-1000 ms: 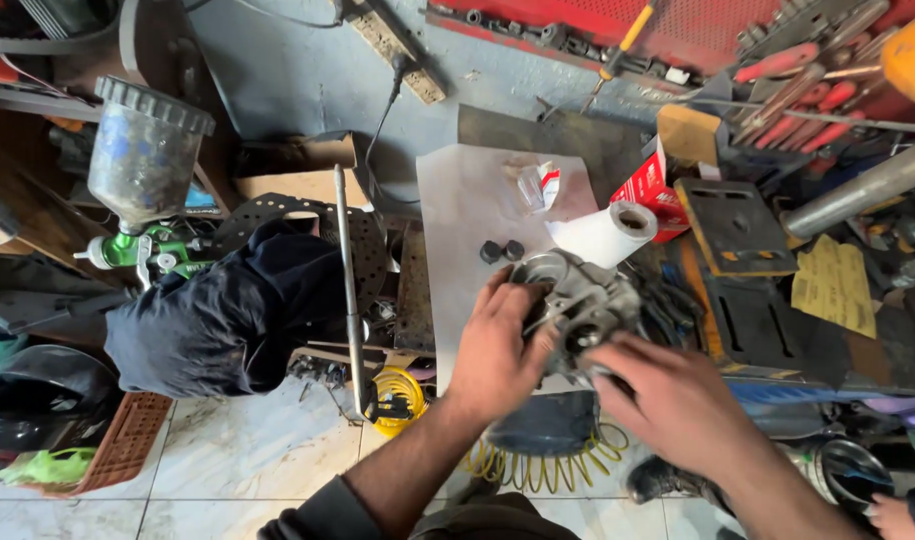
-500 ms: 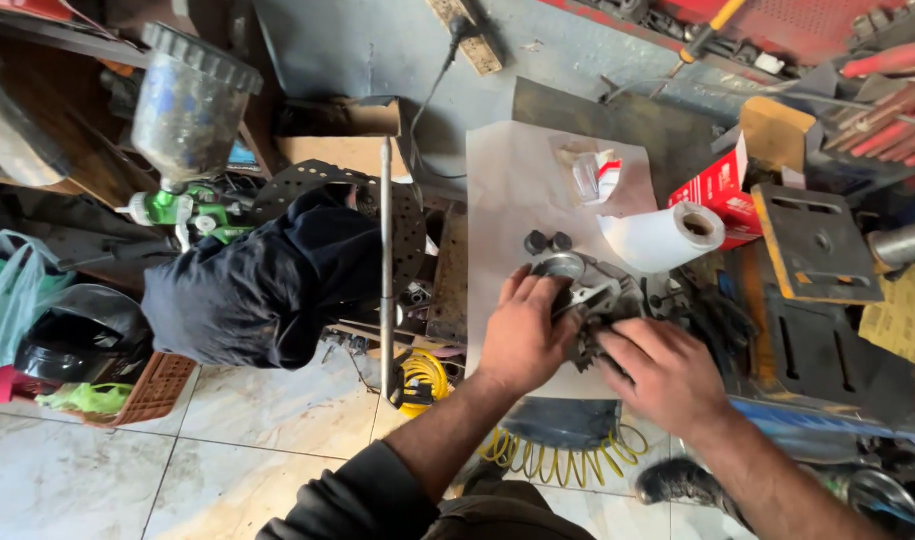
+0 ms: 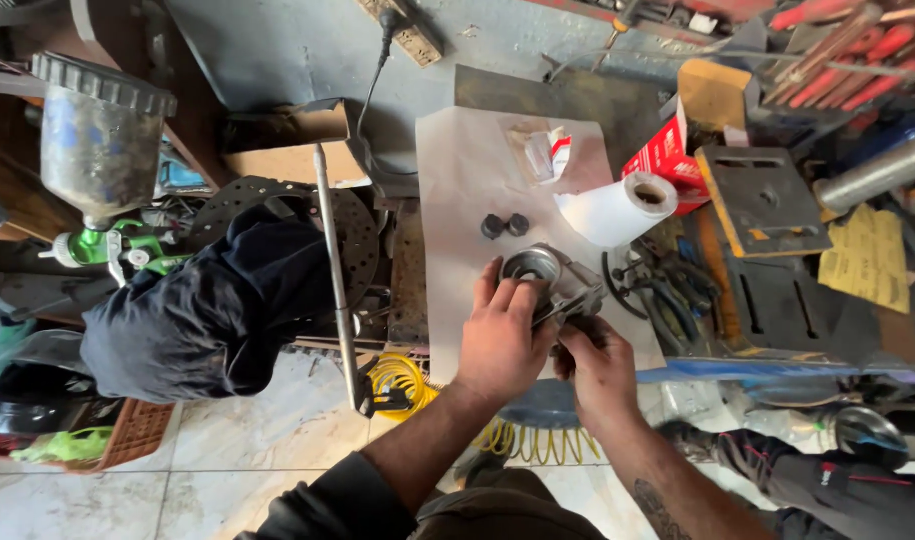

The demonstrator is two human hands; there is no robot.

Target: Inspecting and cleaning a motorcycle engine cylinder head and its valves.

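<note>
1. Far left: a spray gun (image 3: 97,160) with a grey cup on a green body, standing beside a dark blue cloth (image 3: 212,310) heaped over a perforated metal disc (image 3: 352,225).
2. Far of the cloth: an open brown cardboard box (image 3: 292,150), plain flaps, no label visible.
3. Centre: a pale sheet on the counter (image 3: 457,200). At its far edge lies a small crumpled white packet (image 3: 549,155) with a red patch; two small black caps (image 3: 504,226) sit side by side nearer.
4. Left hand (image 3: 502,335): fingers curled and pressed together over the top of a grey metal part (image 3: 537,270) with a round opening, gripping it at the near middle of the sheet.
5. Right hand (image 3: 597,365): fingers closed on the near right end of the same part; whether they pinch a small piece cannot be told.
6. Right of the part: a white paper roll (image 3: 617,210) lying on its side, touching a red carton (image 3: 667,160) with white print.
7. Far right: a yellow printed sheet (image 3: 867,260) lying flat.
</note>
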